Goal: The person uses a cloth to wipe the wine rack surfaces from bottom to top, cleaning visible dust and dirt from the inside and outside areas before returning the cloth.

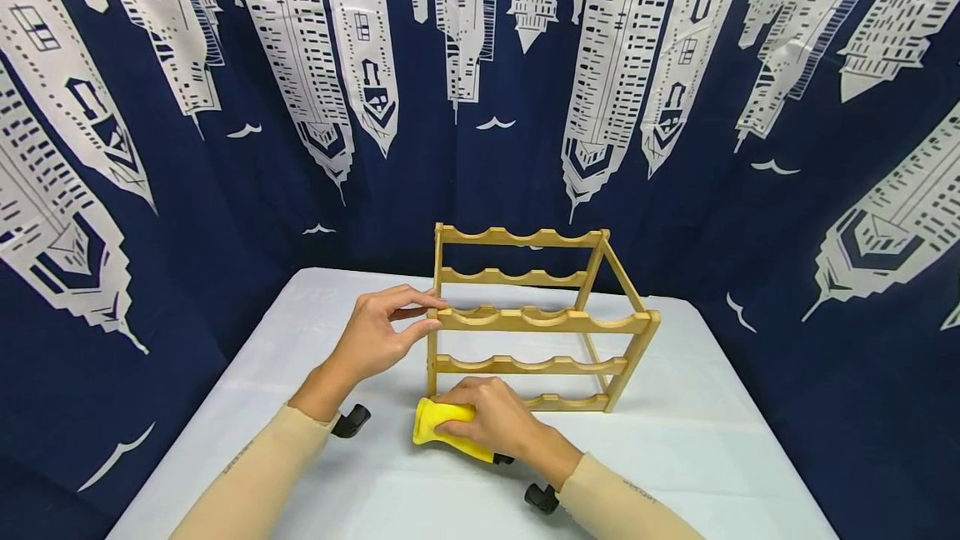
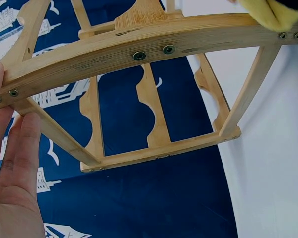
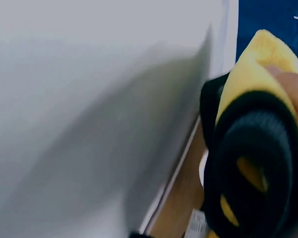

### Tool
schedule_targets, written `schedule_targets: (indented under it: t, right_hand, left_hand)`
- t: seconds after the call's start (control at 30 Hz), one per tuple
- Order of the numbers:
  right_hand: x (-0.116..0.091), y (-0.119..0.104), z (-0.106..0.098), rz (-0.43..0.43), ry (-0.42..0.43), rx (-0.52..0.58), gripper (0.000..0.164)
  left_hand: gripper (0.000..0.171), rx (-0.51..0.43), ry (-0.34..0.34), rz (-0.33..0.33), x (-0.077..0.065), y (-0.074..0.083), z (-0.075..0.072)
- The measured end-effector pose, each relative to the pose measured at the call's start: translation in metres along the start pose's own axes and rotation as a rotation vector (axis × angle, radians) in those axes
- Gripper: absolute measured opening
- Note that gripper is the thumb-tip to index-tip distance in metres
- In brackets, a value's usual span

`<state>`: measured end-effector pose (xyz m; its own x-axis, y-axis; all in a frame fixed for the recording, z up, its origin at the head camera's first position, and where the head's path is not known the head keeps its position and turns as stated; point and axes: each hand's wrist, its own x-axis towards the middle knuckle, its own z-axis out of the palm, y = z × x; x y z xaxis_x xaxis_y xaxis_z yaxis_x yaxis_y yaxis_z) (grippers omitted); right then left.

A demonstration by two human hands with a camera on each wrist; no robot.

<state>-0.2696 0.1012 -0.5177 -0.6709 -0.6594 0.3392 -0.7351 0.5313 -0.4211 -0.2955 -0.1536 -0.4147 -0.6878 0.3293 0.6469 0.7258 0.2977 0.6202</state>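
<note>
A light wooden wine rack [image 1: 540,321] with scalloped rails stands on the white table. My left hand [image 1: 378,332] pinches its near left upper corner; the left wrist view shows the thumb and fingers [image 2: 25,144] on either side of the wood. Down by the foot of that same side, my right hand [image 1: 491,411] grips a bunched yellow cloth [image 1: 429,423] with black parts. Seen from the right wrist, the cloth [image 3: 246,79] is folded over, its dark part [image 3: 258,124] looping toward the camera. In the left wrist view the cloth [image 2: 270,15] touches or overlaps the rack's lower end; I cannot tell which.
White cloth covers the table [image 1: 720,440], and a dark blue curtain [image 1: 465,182] with white building prints hangs behind and at both sides. Black wrist-camera mounts [image 1: 351,421] sit under both forearms. A strip of brown wood [image 3: 181,188] shows past the table edge.
</note>
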Motion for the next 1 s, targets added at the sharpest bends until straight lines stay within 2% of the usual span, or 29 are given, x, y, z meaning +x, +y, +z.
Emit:
schedule_targets:
  t: [0.2, 0.43, 0.6, 0.87, 1.0]
  right_hand:
    - [0.005, 0.0, 0.014, 0.074, 0.05, -0.054, 0.035]
    - [0.002, 0.003, 0.02, 0.159, 0.06, -0.133, 0.035]
    - [-0.004, 0.006, 0.014, 0.21, 0.07, -0.153, 0.036]
    - [-0.027, 0.016, -0.001, 0.271, 0.113, -0.232, 0.037]
    - [-0.038, 0.02, -0.007, 0.31, 0.138, -0.266, 0.037]
  left_hand:
    - [0.026, 0.004, -0.001, 0.002, 0.0, 0.0, 0.001]
    - [0.028, 0.021, -0.003, -0.005, 0.0, 0.0, 0.0]
    - [0.027, 0.028, -0.012, -0.01, 0.001, 0.0, -0.001]
    - [0.028, 0.032, -0.012, -0.012, 0.002, 0.002, 0.0]
    - [0.029, 0.063, -0.006, -0.001, 0.002, 0.002, 0.0]
